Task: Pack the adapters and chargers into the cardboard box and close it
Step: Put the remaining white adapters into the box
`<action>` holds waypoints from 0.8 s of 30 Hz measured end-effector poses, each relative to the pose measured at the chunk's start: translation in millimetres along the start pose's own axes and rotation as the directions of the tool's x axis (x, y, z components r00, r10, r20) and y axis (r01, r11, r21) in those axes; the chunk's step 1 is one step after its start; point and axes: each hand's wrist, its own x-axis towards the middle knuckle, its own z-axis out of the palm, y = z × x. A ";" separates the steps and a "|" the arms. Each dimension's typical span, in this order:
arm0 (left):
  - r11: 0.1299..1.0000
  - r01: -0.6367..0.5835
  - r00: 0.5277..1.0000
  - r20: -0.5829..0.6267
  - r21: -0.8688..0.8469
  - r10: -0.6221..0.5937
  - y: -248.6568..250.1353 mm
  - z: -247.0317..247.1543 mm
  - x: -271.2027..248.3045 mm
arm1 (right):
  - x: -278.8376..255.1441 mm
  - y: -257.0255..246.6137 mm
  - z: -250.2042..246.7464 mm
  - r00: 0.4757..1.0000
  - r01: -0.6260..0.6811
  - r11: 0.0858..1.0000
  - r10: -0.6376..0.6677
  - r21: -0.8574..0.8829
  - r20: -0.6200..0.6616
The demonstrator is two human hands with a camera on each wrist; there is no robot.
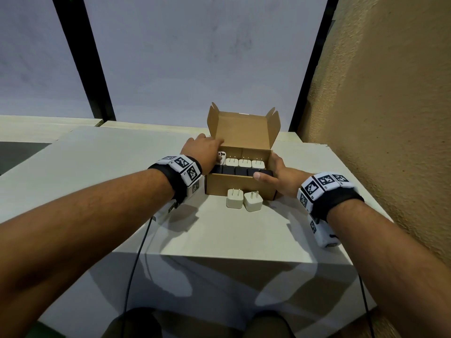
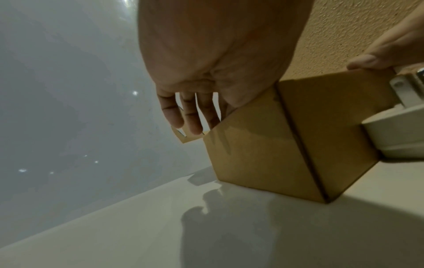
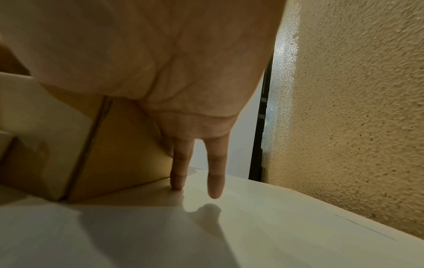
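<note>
The open cardboard box (image 1: 234, 187) stands mid-table with its lid (image 1: 244, 132) upright. Inside, a back row of white chargers (image 1: 244, 162) shows prongs up, and a front row of black adapters (image 1: 240, 171) lies along the near wall. Two white chargers (image 1: 234, 198) (image 1: 253, 200) stand on the table just before the box. My left hand (image 1: 202, 148) lies against the box's left wall (image 2: 263, 154), fingers (image 2: 192, 116) straight, above a white adapter (image 1: 221, 157) at the left end. My right hand (image 1: 275, 174) rests on the right front corner, thumb over the rim, fingers (image 3: 215, 174) straight down the wall (image 3: 119, 145).
The white table (image 1: 122, 167) ends in a near edge below my forearms. A textured tan wall (image 1: 390, 118) rises close on the right. Cables (image 1: 136, 259) hang from both wrists. A glass pane with dark frames (image 1: 83, 57) stands behind the table.
</note>
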 end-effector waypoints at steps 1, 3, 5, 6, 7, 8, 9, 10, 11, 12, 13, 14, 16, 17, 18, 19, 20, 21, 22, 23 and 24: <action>0.999 0.008 1.000 -0.012 -0.033 -0.008 -1.3 -1.9 -1.9 | -0.3 -0.5 -0.2 1.000 0.000 1.000 0.000 0.014 0.012; 0.997 -0.008 0.999 -0.052 -0.081 0.004 -2.3 -5.3 -8.6 | -0.1 -1.4 -0.4 1.000 0.007 0.999 -0.008 0.042 0.025; 0.987 -0.116 0.987 -0.123 -0.115 0.101 0.1 -7.3 -19.6 | 1.0 -1.5 0.5 0.999 0.000 0.998 -0.002 0.059 0.036; 0.972 -0.199 0.972 -0.151 -0.127 0.179 2.9 -8.0 -27.1 | 1.9 -1.1 1.3 0.999 -0.004 0.997 0.001 0.073 0.042; 0.947 -0.292 0.949 -0.169 -0.137 0.268 6.6 -8.8 -36.0 | 1.9 -1.5 1.8 0.999 -0.003 0.996 0.000 0.088 0.041; 0.915 -0.381 0.919 -0.170 -0.137 0.357 10.5 -9.3 -45.1 | 1.3 -2.4 1.8 1.000 0.008 0.995 -0.011 0.099 0.027; 0.883 -0.451 0.888 -0.157 -0.130 0.431 14.4 -8.9 -53.2 | 1.6 -2.2 2.6 1.000 0.026 0.994 -0.027 0.110 0.006; 0.862 -0.491 0.870 -0.135 -0.126 0.475 18.6 -8.7 -60.3 | 3.6 0.1 3.7 0.999 0.036 0.992 -0.035 0.122 -0.008; 0.860 -0.492 0.870 -0.103 -0.135 0.482 23.1 -8.1 -65.7 | 7.3 4.0 5.3 0.999 0.036 0.990 -0.036 0.134 -0.002; 0.867 -0.473 0.881 -0.073 -0.156 0.468 27.2 -7.2 -69.9 | 10.7 7.7 6.3 0.999 0.031 0.989 -0.034 0.142 0.017; 0.873 -0.449 0.892 -0.048 -0.188 0.449 30.5 -6.2 -72.9 | 12.4 9.2 6.7 0.999 0.022 0.989 -0.028 0.145 0.035; 0.879 -0.426 0.902 -0.023 -0.213 0.432 33.5 -5.2 -75.1 | 11.9 8.1 6.2 0.999 0.010 0.990 -0.016 0.143 0.042; 0.895 -0.390 0.913 0.035 -0.218 0.407 37.2 -3.7 -77.4 | 7.6 2.6 4.2 0.999 -0.012 0.991 0.006 0.134 0.042; 0.901 -0.379 0.916 0.055 -0.210 0.398 38.6 -3.5 -78.6 | 5.3 0.2 3.6 0.998 -0.023 0.992 0.017 0.128 0.054; 0.906 -0.370 0.918 0.071 -0.205 0.391 39.8 -4.0 -79.9 | 3.0 -2.1 2.8 0.998 -0.030 0.992 0.022 0.124 0.064; 0.908 -0.365 0.918 0.082 -0.206 0.388 41.0 -4.1 -80.9 | 0.9 -4.1 1.8 0.997 -0.034 0.992 0.025 0.120 0.068; 0.909 -0.360 0.919 0.091 -0.211 0.385 42.3 -3.7 -82.1 | -0.2 -4.9 1.1 0.997 -0.035 0.993 0.027 0.117 0.070; 0.911 -0.352 0.920 0.101 -0.214 0.379 43.5 -2.9 -82.8 | 0.0 -4.3 0.9 0.997 -0.037 0.993 0.029 0.116 0.072; 0.915 -0.339 0.922 0.116 -0.220 0.369 44.3 -1.9 -83.2 | 0.6 -3.4 0.8 0.997 -0.037 0.993 0.029 0.112 0.070; 0.920 -0.320 0.925 0.134 -0.228 0.355 44.8 -1.1 -83.0 | 0.8 -3.0 0.4 0.997 -0.037 0.993 0.029 0.110 0.069; 0.924 -0.301 0.928 0.151 -0.236 0.341 44.8 -0.3 -82.2 | 1.4 -2.5 0.4 0.997 -0.036 0.994 0.029 0.107 0.069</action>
